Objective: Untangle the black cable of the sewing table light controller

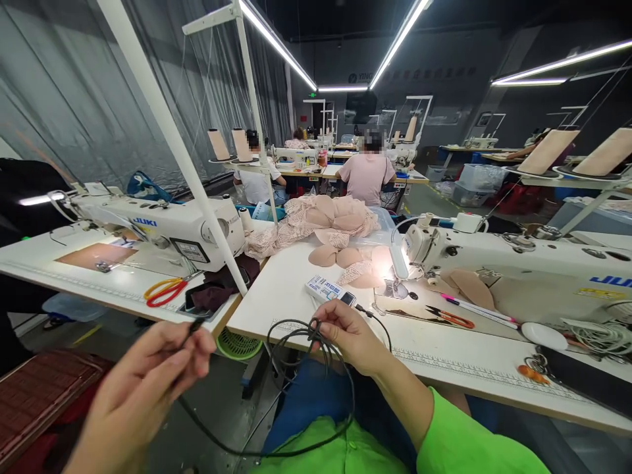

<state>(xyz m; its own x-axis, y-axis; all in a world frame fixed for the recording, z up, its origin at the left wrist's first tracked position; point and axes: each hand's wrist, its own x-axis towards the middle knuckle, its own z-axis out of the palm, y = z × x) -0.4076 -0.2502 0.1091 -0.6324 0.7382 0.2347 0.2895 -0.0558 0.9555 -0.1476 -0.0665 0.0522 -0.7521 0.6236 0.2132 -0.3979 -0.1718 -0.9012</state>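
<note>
Head view: left hand (148,375) pinches a black cable's (276,453) end, right hand (345,336) grips its apparently half-gathered loops at the sewing table (444,362)

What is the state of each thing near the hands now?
black cable: looped, held by both hands
left hand: pinching the cable end
right hand: gripping the cable coils
power bank: lying on the table, cable plugged in
machine lamp: lit
red-yellow scissors: lying closed
</note>
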